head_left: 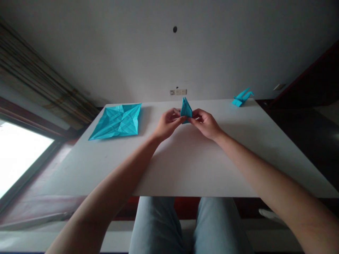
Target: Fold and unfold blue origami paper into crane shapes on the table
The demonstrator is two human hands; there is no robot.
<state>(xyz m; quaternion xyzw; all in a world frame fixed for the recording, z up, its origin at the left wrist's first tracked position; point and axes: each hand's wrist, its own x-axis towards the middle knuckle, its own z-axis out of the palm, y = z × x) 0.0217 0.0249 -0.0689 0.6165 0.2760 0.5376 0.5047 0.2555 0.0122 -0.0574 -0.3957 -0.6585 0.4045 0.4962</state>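
Both hands, the left hand (166, 124) and the right hand (206, 123), pinch a small blue folded paper (186, 109) with their fingers, just above the white worktop (190, 165). A creased blue sheet (116, 121) lies to the left.

A turquoise pointed paper fold (186, 110), a turquoise crease-patterned paper sheet (117, 121) far left and a turquoise paper crane (242, 97) far right on a plain white table (190, 165).
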